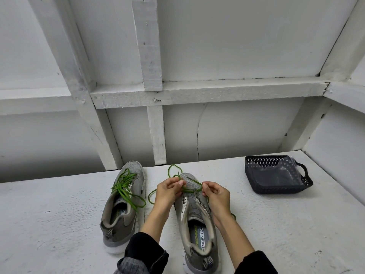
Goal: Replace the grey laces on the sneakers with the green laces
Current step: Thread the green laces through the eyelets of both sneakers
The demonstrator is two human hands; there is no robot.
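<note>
Both forearms are bare from the wrists back to the pushed-up cuffs. Behind the left hand (167, 191), the left sleeve (143, 248) is black and bunched into soft folds, with a grey, denim-like cuff (131, 265) turned out beneath it. Behind the right hand (216, 196), the right sleeve (255, 264) is plain black. No rings, watch or gloves show on either hand.

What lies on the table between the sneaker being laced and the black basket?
Head view: only bare white table separates the right sneaker from the basket.
</note>
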